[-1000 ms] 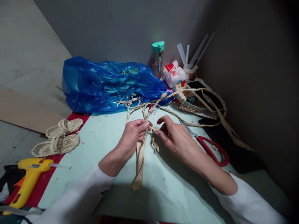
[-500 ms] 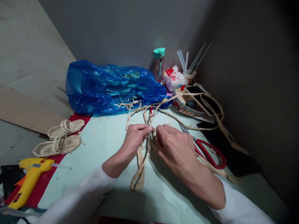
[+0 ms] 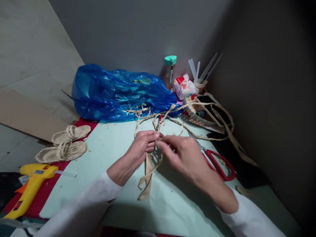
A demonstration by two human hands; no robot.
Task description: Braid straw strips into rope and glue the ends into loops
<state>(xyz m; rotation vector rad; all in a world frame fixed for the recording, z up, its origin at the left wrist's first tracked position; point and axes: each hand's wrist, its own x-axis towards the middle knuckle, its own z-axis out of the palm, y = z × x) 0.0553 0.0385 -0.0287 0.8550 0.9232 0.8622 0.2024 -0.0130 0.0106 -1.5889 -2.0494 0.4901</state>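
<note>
Over the middle of the pale table, my left hand [image 3: 143, 144] pinches a braided straw cord, thumb against the fingers. My right hand [image 3: 180, 151] is closed at the same spot, its fingertips meeting the left ones on the strands. Just beyond, a red clip [image 3: 160, 119] sits on the braided cord [image 3: 156, 123]. Flat loose strands [image 3: 147, 179] hang below my hands toward the front. A long braided length [image 3: 197, 104] loops to the right and back. My fingers hide the exact crossing of the strands.
Red-handled scissors [image 3: 219, 164] lie right of my right hand. At left are small woven straw sandals [image 3: 66, 144] and a yellow glue gun [image 3: 34, 184]. Behind stand a blue plastic bag [image 3: 118, 93], a bottle [image 3: 170, 70], a tissue pack [image 3: 184, 86] and a woven basket [image 3: 191, 105].
My right hand has turned, its thumb now showing and its fingertips closer to my left hand. The loose strands below have shifted. The whole view has moved slightly.
</note>
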